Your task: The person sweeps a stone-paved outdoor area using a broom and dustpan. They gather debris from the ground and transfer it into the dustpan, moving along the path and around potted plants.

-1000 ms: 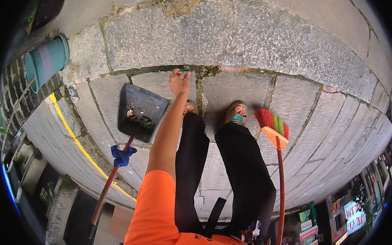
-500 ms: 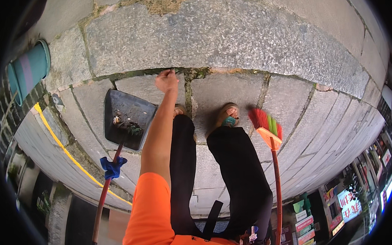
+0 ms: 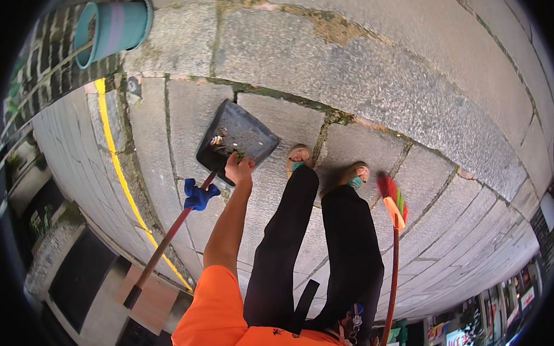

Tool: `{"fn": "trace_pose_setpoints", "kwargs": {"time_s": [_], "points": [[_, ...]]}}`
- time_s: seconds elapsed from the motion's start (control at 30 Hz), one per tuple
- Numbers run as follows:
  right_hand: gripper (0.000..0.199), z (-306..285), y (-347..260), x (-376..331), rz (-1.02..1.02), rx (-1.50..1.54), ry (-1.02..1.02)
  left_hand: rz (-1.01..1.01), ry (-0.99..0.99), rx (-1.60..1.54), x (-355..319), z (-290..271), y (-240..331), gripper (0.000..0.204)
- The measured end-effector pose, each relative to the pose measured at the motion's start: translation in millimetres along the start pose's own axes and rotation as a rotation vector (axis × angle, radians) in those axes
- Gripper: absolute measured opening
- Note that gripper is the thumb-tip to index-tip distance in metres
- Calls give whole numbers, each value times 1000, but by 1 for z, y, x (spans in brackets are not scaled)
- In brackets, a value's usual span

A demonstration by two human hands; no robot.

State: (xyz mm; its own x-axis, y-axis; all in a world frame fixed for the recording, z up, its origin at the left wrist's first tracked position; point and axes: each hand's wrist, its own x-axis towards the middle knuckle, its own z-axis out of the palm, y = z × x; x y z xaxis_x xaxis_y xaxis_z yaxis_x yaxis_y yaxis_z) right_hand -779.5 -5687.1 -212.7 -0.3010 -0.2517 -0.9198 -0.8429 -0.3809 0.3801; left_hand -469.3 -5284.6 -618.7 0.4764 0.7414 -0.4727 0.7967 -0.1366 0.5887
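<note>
My left hand (image 3: 239, 170) is over the near edge of a black dustpan (image 3: 251, 127), its fingers closed in a pinch. A bit of dark green shows by the fingertips, but I cannot make out whether they hold it. Inside the pan lie dirt, dark scraps and a few pale bits (image 3: 216, 140). A long reddish handle (image 3: 172, 228) runs from the pan to the lower left, with a blue cloth (image 3: 199, 194) tied around it. On my right, a broom (image 3: 393, 202) with red and green bristles stands on the paving. Its orange handle runs down to the lower edge; my right hand is not visible.
My sandalled feet (image 3: 299, 157) stand on grey stone slabs (image 3: 275, 115) with mossy joints. A teal bucket (image 3: 110, 33) with a lilac stripe is at the far left. A yellow line (image 3: 115, 157) runs along the paving on the left. Shopfronts and signs line the lower right.
My left hand has moved from the mossy joint between the slabs to the dustpan. The view has turned left, so the pan, bucket and broom sit further right in the picture.
</note>
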Motion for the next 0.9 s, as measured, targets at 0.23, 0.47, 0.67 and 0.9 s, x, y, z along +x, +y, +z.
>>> {"fn": "trace_pose_setpoints", "kwargs": {"time_s": [0.23,0.47,0.67,0.9], "points": [[15,-46,35,-35,-101,-7,-30,-189,-76,-20,-31,-102,10,16],[16,-86,55,-59,-290,107,-316,-480,-67,-368,-136,-232,46,27],[25,-64,6,-110,-118,399,-87,-242,81,-512,-133,-350,110,69],[21,-61,47,-143,-236,693,-177,-129,-207,-504,-127,-406,171,46]]}}
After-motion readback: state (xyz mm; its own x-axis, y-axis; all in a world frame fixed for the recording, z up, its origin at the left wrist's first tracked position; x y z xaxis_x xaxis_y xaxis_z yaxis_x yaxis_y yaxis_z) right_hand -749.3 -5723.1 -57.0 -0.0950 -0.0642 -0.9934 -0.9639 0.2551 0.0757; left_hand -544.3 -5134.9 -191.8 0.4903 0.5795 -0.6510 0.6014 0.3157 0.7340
